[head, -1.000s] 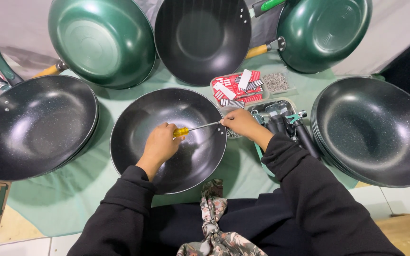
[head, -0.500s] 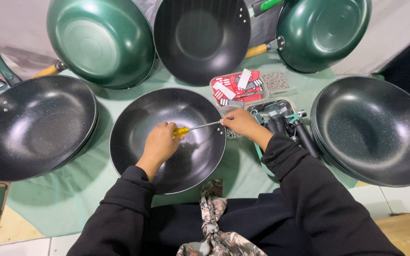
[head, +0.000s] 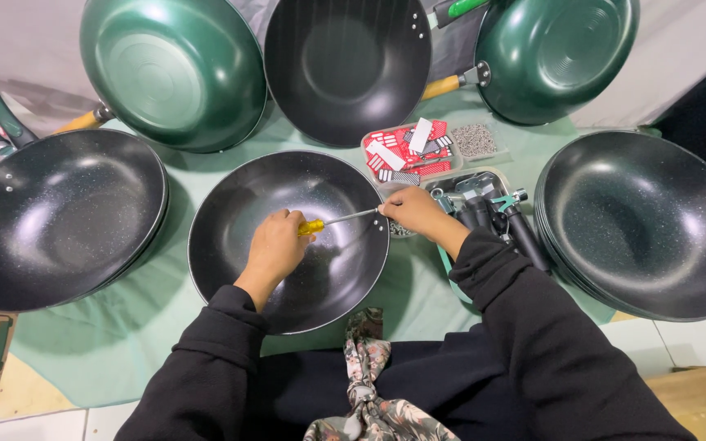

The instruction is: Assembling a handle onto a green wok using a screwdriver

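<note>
A yellow-handled screwdriver (head: 330, 222) lies nearly level across the black wok (head: 288, 238) in front of me, its metal shaft pointing to the wok's right rim. My left hand (head: 275, 247) is closed around the yellow handle, inside the bowl of the wok. My right hand (head: 410, 211) rests at the right rim, fingers curled in where the screwdriver's tip meets the edge; what those fingers pinch, if anything, is too small to tell. The wok sits on a pale green cloth (head: 100, 343) at the middle of the table, just before my dark sleeves.

Just beyond my right hand stands a clear tub of red and white packets (head: 408, 151), with a small tray of silvery screws (head: 474, 140) beside it. To the right, a tray holds black handles (head: 496, 216). A stack of speckled black woks (head: 647, 220) lies at far right, another stack of black pans (head: 55, 214) at far left. Along the back lean a green wok (head: 169, 69), a dark wok (head: 345, 65) and a second green wok (head: 553, 53).
</note>
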